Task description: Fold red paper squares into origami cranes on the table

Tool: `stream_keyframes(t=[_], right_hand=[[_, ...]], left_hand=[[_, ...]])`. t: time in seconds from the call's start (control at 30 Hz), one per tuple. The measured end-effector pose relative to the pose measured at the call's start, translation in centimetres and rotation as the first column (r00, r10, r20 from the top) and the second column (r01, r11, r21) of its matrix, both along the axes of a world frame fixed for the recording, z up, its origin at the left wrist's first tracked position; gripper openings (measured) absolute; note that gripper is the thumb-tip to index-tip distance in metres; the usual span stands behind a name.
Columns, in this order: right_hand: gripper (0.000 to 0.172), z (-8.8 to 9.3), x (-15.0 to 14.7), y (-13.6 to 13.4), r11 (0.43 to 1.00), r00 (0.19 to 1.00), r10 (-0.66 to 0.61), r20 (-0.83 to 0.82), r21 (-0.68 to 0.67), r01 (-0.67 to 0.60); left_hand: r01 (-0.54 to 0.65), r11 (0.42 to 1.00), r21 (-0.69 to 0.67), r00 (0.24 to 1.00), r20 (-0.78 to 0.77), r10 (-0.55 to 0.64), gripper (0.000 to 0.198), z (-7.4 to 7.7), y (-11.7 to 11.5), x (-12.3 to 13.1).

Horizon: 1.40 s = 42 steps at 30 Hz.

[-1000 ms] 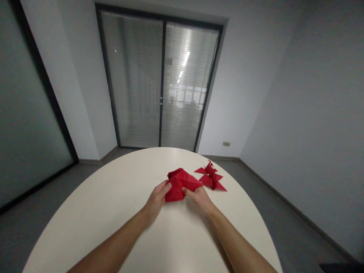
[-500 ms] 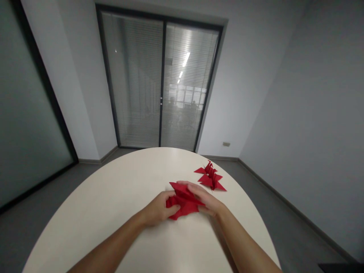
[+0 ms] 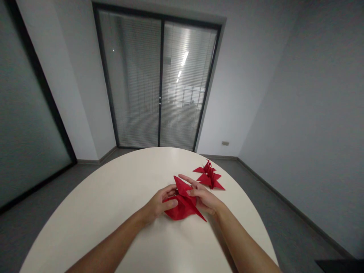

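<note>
Well in from the right and far edges of the round table (image 3: pixel 85 212), the left hand (image 3: pixel 160 204) gripped the red paper (image 3: pixel 182 212) between thumb and fingers, while the right hand (image 3: pixel 205 199) held its other side, thumb on a raised flap (image 3: pixel 182 186) and forefinger stretched out. Half a second earlier the right fingers had lain across the far side; now one tip stood up and another slanted toward the near right, suggesting that the folds were being spread apart. Beyond, folded red shapes (image 3: pixel 211 177) lay near the far-right edge.
</note>
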State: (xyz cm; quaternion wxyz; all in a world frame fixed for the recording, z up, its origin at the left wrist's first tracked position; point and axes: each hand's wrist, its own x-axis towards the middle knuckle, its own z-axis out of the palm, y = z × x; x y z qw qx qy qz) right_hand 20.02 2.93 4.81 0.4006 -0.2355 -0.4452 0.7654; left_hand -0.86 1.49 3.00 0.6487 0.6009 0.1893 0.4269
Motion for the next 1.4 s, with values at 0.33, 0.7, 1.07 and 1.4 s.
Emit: stream_keyframes(t=[0.33, 0.7, 1.07, 1.4], right_hand=[[0.029, -1.0, -0.7, 1.4, 0.839, 0.891, -0.435, 0.128, 0.418, 0.349], [0.017, -0.5, -1.3, 0.9, 0.601, 0.742, -0.599, 0.302, 0.781, 0.168], [0.020, 0.1, -1.3, 0.0, 0.356, 0.635, -0.718, 0.286, 0.934, -0.019], [0.017, -0.6, -2.7, -0.3, 0.473, 0.501, -0.807, 0.313, 0.849, 0.233]], left_hand=[[-0.232, 0.973, -0.012, 0.973, -0.017, 0.232, 0.042, -1.1, 1.3, 0.7], [-0.373, 0.928, -0.005, 0.927, -0.039, 0.373, 0.040, -0.9, 1.4, 0.5], [-0.450, 0.892, 0.048, 0.888, -0.082, 0.452, 0.038, -0.7, 1.5, 0.6], [-0.507, 0.772, 0.382, 0.731, -0.283, 0.620, 0.009, -0.3, 0.2, 0.8]])
